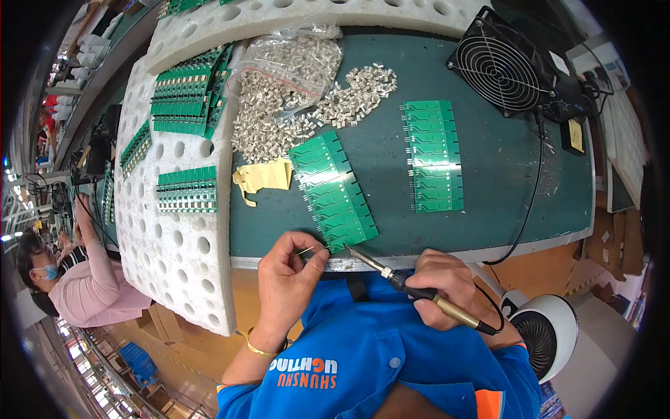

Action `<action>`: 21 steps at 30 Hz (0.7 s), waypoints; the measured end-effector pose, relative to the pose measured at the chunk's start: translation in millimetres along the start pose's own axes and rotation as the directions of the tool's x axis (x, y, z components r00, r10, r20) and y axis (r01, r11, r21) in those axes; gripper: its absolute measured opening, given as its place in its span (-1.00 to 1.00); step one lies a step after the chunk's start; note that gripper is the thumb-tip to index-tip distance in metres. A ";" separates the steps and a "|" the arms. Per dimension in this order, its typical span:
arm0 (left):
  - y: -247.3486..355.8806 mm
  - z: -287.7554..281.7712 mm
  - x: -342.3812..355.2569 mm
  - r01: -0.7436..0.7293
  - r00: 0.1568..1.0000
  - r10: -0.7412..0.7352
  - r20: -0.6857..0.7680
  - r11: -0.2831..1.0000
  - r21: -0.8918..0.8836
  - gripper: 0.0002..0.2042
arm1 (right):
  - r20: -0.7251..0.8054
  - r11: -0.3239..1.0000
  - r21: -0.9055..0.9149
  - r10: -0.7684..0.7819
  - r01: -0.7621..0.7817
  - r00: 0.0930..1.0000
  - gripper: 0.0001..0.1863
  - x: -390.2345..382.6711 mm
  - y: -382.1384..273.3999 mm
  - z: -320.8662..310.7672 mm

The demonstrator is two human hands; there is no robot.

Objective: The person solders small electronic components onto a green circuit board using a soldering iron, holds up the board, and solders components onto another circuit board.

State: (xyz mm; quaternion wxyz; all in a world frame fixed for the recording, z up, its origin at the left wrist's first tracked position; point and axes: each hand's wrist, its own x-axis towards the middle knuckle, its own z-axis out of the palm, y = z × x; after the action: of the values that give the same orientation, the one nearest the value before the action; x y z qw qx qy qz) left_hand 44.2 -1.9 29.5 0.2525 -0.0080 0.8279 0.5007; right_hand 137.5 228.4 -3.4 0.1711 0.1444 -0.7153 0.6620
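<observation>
My right hand (444, 288) grips the handle of a soldering iron (453, 309). The iron's tip points left and meets, or nearly meets, the near end of a green circuit board panel (333, 185). That panel lies aslant at the table's front edge, with pins along its left side. At the same corner, my left hand (287, 276) pinches a thin solder wire (306, 250) between thumb and finger. Whether the wire touches the board is hard to make out. A second green panel (434, 157) lies farther right, apart from both hands.
Loose small pale connectors (262, 122) are heaped beside a clear plastic bag (300, 59) of them. White perforated foam (185, 269) on the left carries stacked boards (185, 94). Yellow paper (269, 176) lies near the heap. A black fan (499, 70) stands at far right, its cable trailing forward.
</observation>
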 end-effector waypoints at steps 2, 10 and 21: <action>-4.3 -1.5 -2.0 -0.044 0.998 0.044 -0.038 0.999 0.011 -0.85 | 0.023 1.000 -0.015 -0.015 0.015 1.000 -0.69 0.3 -0.1 -2.4; -18.0 -6.2 -8.5 -0.148 0.986 0.116 -0.120 0.939 -0.310 -0.91 | 0.109 0.998 -0.051 -0.022 0.027 0.994 -0.69 4.0 -3.0 -3.5; -13.0 -9.2 -8.8 -0.389 0.917 0.392 -0.073 0.920 0.047 -0.94 | 0.067 0.993 -0.108 -0.036 0.044 0.997 -0.75 -6.0 -5.6 8.2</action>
State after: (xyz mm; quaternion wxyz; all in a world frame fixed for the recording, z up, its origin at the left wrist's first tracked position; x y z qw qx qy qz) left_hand 51.6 -18.2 25.9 0.1137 0.1410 0.8303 0.5270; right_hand 144.9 219.7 -1.5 0.1686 0.1706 -0.7525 0.6134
